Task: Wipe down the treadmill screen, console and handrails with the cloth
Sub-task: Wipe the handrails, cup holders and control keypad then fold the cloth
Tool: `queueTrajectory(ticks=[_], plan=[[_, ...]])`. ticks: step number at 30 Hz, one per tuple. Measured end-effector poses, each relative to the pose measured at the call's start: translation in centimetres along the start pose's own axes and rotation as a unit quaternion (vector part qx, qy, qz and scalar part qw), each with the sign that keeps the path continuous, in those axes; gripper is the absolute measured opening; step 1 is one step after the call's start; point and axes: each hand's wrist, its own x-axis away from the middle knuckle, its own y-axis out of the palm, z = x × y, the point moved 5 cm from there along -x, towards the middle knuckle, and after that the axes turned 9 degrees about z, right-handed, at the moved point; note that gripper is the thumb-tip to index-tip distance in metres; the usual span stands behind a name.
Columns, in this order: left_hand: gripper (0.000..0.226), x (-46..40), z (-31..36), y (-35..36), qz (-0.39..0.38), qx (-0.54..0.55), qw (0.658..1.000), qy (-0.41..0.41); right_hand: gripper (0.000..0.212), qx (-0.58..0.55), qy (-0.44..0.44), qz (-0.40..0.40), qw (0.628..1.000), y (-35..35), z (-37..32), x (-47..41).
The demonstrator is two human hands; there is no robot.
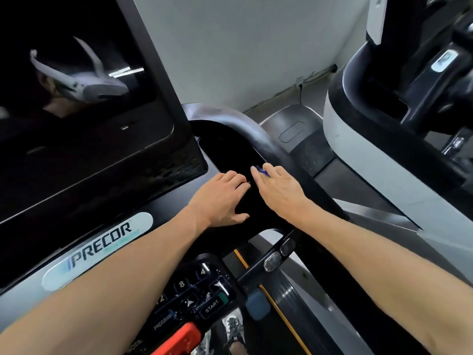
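Note:
The dark treadmill screen (76, 119) fills the left of the view, above the grey console band with the logo (99, 249). To its right lies a black console tray (225, 149), bordered by a curved grey handrail (258, 137). My left hand (220, 201) rests palm down on the tray, fingers slightly bent and thumb spread. My right hand (279, 190) lies beside it, and a small blue thing (263, 172) pokes out between its fingers. The surface under both hands is matte black; I cannot tell a cloth apart from the tray.
A keypad with number and START keys (202, 295) and a red stop clip (179, 339) sit below my left forearm. The running belt and my shoes (234, 326) show underneath. A second machine (384, 139) stands close on the right, with a white wall behind.

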Motion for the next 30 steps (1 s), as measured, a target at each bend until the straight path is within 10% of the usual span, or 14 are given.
queueTrajectory(ticks=[24, 27, 30], plan=[[0.078, -0.2, 0.5, -0.3, -0.012, -0.015, 1.000, -0.001, 0.050, -0.077, 0.152, -0.096, 0.981, -0.6, -1.7, 6.3], [0.075, -0.3, 0.6, -0.2, -0.014, -0.021, 1.000, 0.000, 0.030, -0.231, 0.272, -0.071, 0.931, -0.5, -1.0, 11.3], [0.075, -0.2, 0.8, -0.4, -0.006, -0.030, 1.000, 0.002, 0.026, -0.411, 0.461, 0.048, 0.785, -1.2, 0.8, 14.1]])
